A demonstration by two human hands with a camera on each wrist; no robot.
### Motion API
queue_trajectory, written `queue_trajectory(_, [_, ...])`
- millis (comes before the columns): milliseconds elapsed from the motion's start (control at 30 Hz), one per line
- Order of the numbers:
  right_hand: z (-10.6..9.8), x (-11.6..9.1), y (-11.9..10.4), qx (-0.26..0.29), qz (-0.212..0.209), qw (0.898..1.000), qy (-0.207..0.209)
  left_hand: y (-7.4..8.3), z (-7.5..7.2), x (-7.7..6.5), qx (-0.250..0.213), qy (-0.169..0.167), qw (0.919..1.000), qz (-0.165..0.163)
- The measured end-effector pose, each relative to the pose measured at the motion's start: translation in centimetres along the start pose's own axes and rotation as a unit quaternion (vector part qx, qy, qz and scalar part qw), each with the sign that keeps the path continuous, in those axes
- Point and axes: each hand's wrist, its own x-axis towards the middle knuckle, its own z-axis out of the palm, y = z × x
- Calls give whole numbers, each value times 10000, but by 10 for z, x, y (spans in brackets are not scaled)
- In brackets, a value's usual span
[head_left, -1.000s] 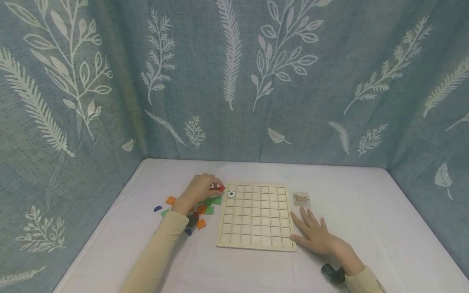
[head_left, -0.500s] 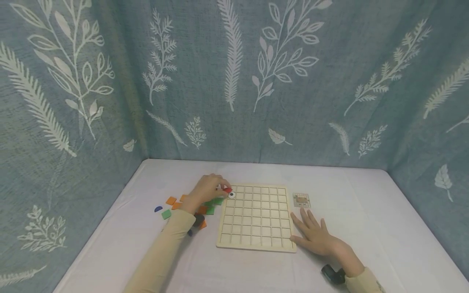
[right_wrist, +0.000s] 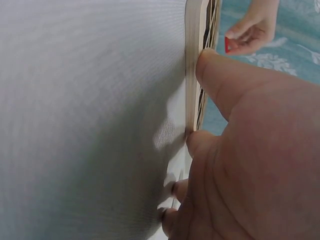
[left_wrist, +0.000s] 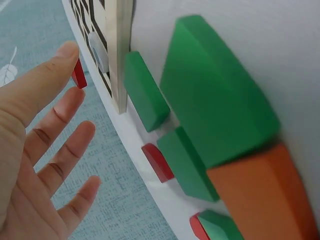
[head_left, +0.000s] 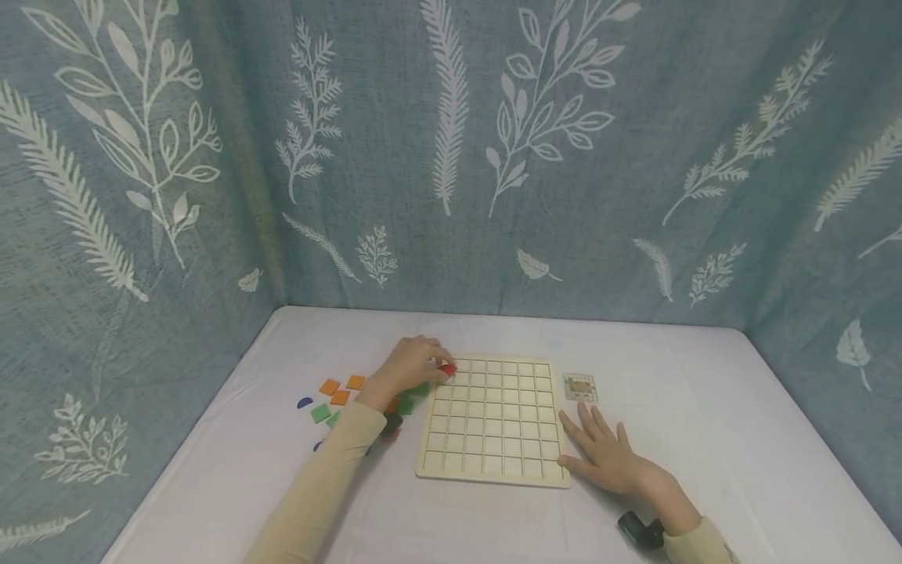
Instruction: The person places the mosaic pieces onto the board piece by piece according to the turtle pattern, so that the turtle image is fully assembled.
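Note:
My left hand [head_left: 417, 363] pinches a small flat red tile [head_left: 448, 368] between thumb and index finger, over the top left corner of the wooden grid board [head_left: 486, 479]. In the left wrist view the other fingers hang apart from the red tile [left_wrist: 78, 75]. A white disc [left_wrist: 98, 51] lies on the board close by, mostly hidden by the fingers in the head view. My right hand [head_left: 606, 453] is spread with straight fingers at the board's right side, its thumb and index fingertip touching the edge, as the right wrist view shows.
Left of the board lie several loose tiles: orange squares [head_left: 330, 387], green squares [head_left: 320, 413] and a blue half-round [head_left: 304, 403]; the left forearm covers some. A small printed card [head_left: 581, 387] lies right of the board. A patterned curtain [head_left: 395, 157] encloses the white table [head_left: 662, 368].
My left hand has moved right with the red tile, from beside the board to over its top left corner, covering the white disc. The right hand has stayed in place.

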Motion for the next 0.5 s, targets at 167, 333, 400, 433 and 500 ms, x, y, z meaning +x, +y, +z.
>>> queue_trajectory(167, [1,1,3,74,-45,9999,-59,2,2,4,76,-40,9999,122])
queue_trajectory(333, [1,1,3,99,-45,9999,-74,6,4,8,101,-34,9997,200])
queue_trajectory(400, [1,0,2,73,-31,10000,-60,8,5,8,154,-39,9996,252])
queue_trajectory(433, [0,0,2,57,-30,10000,-51,8,5,8,183,-48,9995,268])
queue_trajectory(500, [0,-1,1,19,-27,10000,-33,9,6,9,205,-75,9994,283])
